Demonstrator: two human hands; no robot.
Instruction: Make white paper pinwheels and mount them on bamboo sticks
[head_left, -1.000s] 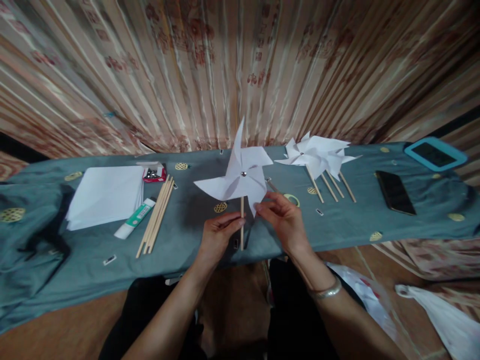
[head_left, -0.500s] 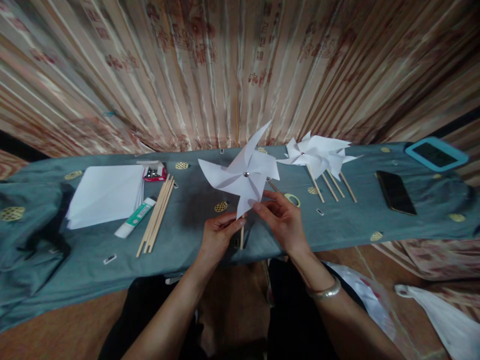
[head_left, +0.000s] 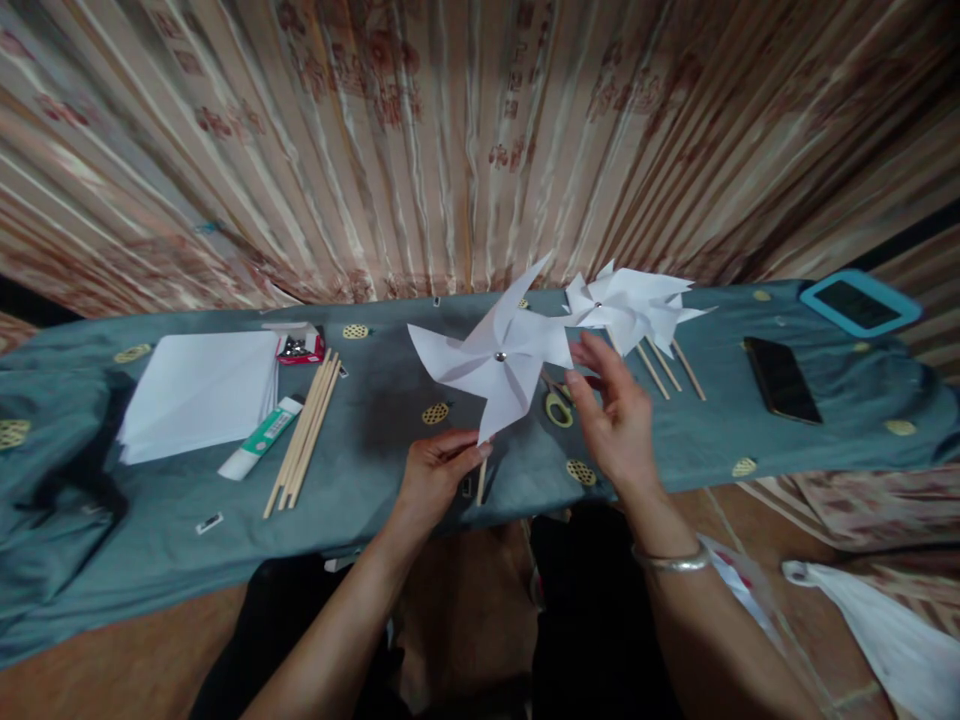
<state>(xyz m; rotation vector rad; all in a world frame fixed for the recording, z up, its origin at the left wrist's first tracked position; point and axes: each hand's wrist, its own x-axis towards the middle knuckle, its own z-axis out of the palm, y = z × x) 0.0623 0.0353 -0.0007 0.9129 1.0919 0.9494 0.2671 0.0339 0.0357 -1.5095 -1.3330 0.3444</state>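
A white paper pinwheel [head_left: 500, 357] with a shiny pin at its centre faces up in front of me. My left hand [head_left: 442, 475] is closed around its wooden stick [head_left: 482, 480], just below the lowest blade. At the right blade's tip is my right hand [head_left: 611, 410], fingers apart and slightly bent; whether they touch the paper I cannot tell. Scissors with yellow-green handles [head_left: 559, 408] lie on the cloth between the pinwheel and that hand, partly hidden. Behind it to the right lie several finished pinwheels [head_left: 634, 300] on sticks.
On the left of the cloth-covered table [head_left: 397, 380] are stacked white paper [head_left: 202, 390], a red box of pins [head_left: 301, 345], a glue tube [head_left: 261, 440] and several wooden sticks [head_left: 306, 430]. A phone [head_left: 782, 380] and a blue-framed tablet [head_left: 860, 303] lie right. A curtain [head_left: 450, 150] hangs behind.
My right hand has moved right and slightly up, away from the lower blade to the right one, its fingers spreading. The pinwheel has shifted slightly right; my left hand still holds its stick.
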